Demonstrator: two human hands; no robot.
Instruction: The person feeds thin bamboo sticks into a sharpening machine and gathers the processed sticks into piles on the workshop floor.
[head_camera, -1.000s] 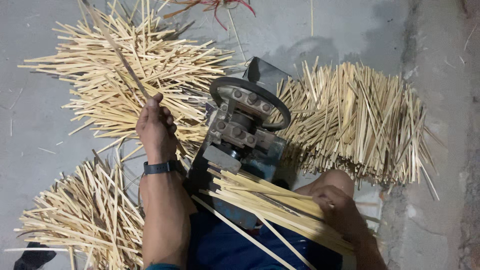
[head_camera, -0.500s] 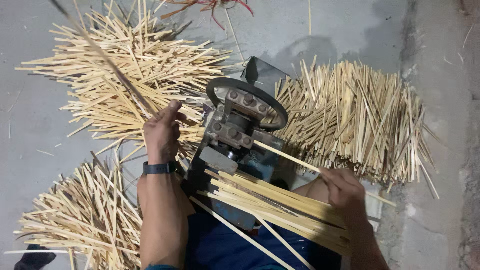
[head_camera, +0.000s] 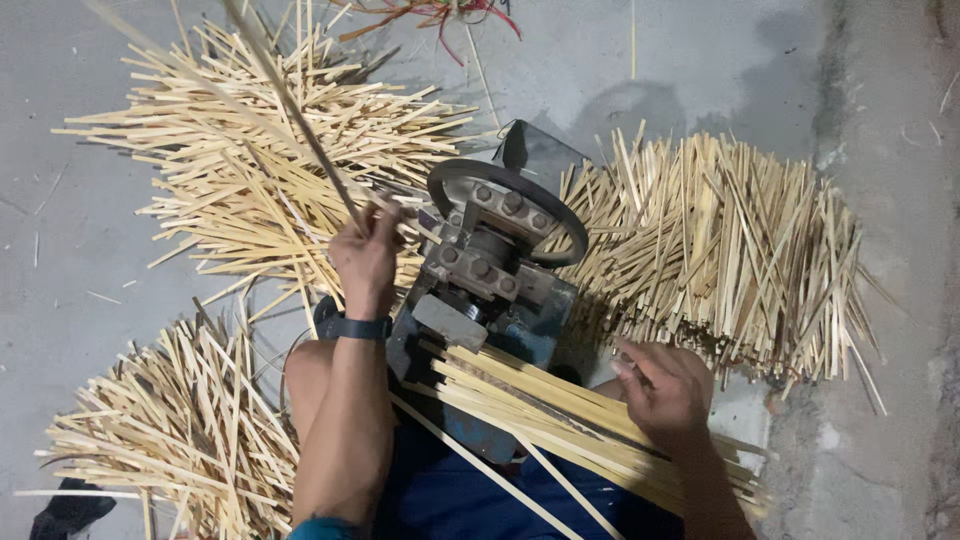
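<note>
A small grey-blue machine (head_camera: 490, 270) with a black belt around bolted wheels sits on the floor between my arms. My left hand (head_camera: 366, 256) grips a thin bamboo strip (head_camera: 290, 105) that slants up and left from the machine's left side. My right hand (head_camera: 662, 388) rests on a bundle of long pale bamboo sticks (head_camera: 560, 420) lying across my lap, its fingers curled over them near the machine's right side.
Heaps of cut bamboo sticks lie around: one at upper left (head_camera: 250, 170), one at lower left (head_camera: 170, 430), one at right (head_camera: 730, 250). Red and green strands (head_camera: 440, 12) lie at the top edge. Grey concrete floor (head_camera: 700, 60) is all around.
My left hand pulled its strip up and away from the machine. My right hand fed a stick toward the machine, then dropped back onto the bundle on my lap.
</note>
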